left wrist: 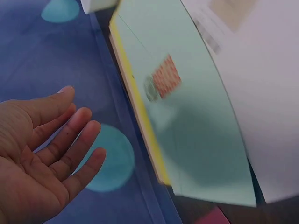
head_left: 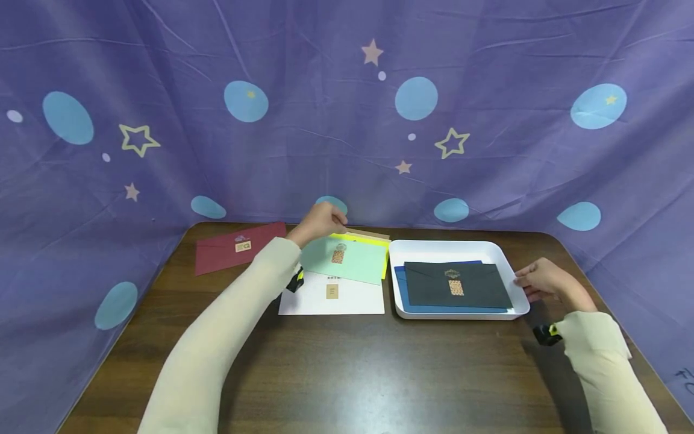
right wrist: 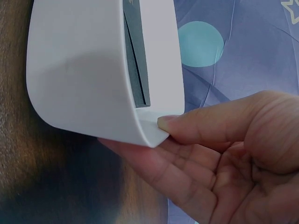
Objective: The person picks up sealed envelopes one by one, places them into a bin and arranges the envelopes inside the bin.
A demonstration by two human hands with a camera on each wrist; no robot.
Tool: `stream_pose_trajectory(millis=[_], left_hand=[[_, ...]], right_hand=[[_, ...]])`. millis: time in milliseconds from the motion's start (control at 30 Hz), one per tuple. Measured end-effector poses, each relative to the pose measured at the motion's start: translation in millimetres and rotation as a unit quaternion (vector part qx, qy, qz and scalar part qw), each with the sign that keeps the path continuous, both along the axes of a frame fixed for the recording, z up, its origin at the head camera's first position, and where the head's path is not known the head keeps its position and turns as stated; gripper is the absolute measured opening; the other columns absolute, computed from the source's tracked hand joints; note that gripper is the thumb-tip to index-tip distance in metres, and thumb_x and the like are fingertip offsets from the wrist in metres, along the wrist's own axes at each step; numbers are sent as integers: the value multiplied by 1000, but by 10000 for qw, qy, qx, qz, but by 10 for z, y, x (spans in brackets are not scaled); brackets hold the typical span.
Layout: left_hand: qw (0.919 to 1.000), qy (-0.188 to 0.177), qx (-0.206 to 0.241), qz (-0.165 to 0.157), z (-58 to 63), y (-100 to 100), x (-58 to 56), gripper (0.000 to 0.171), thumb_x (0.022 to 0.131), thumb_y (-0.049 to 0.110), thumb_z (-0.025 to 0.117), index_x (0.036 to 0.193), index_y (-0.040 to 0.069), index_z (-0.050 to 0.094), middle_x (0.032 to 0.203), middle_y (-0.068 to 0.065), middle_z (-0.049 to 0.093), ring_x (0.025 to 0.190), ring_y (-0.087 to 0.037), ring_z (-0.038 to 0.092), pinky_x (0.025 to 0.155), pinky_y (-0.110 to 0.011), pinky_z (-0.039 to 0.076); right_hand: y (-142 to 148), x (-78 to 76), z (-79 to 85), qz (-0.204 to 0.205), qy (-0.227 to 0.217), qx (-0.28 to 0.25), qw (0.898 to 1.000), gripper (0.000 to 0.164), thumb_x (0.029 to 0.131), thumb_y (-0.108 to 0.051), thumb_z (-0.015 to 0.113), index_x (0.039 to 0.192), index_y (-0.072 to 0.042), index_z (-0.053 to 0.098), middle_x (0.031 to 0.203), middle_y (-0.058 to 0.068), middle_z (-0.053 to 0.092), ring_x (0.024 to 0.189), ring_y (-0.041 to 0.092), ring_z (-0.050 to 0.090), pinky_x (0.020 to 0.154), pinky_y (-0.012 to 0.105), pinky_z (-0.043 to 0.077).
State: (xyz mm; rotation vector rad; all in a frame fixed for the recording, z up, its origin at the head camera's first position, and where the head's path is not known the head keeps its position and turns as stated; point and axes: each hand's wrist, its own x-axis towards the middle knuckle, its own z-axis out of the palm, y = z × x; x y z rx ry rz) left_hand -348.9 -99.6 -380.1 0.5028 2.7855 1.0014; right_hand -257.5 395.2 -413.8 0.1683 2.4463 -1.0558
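Observation:
Palm showing and fingers loosely bent, my left hand (left wrist: 51,158) holds nothing; in the head view it hovers at the far edge of the envelope pile. On top of that pile lies a mint-green envelope (head_left: 363,259) with a patterned stamp, over a yellow envelope (head_left: 385,265) and a white envelope (head_left: 360,301). My right hand (head_left: 544,280) pinches the right end of a white tray (right wrist: 77,79), thumb on the inner side and fingers beneath. Inside the tray, a dark green-black envelope (head_left: 428,289) overlaps a blue envelope (head_left: 401,292).
A maroon envelope (head_left: 217,254) lies at the left, close to my left sleeve. A tan edge (head_left: 374,233) shows behind the yellow envelope. The brown wooden table (head_left: 347,361) meets a purple patterned cloth (head_left: 325,120) at the back.

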Motion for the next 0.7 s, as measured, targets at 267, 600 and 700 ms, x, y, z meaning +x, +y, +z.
stream_pose_trajectory(millis=[267,600,700], left_hand=[[9984,-167,-456,273,-89,-234,-55,33,91,8,77,122,-1,71,122,-17,71,114,-32,65,98,-44,56],[9913,-304,-1250,290,-198,-336,-126,42,89,11,79,128,-1,68,127,-17,68,116,-31,62,102,-45,53],[9888,-466,-1384,298,-225,-356,-123,47,89,13,80,131,0,66,132,-17,66,122,-32,61,105,-45,52]], right_hand=[[-18,17,32,-83,-49,40,9999,45,98,1,60,129,30,45,88,15,74,74,16,70,66,36,64],[-13,18,24,-118,-31,37,9999,45,97,1,61,129,30,46,88,15,74,73,16,70,66,37,64],[-16,20,16,-119,-31,27,9999,46,97,0,61,129,30,46,87,14,74,73,16,70,66,37,64]])
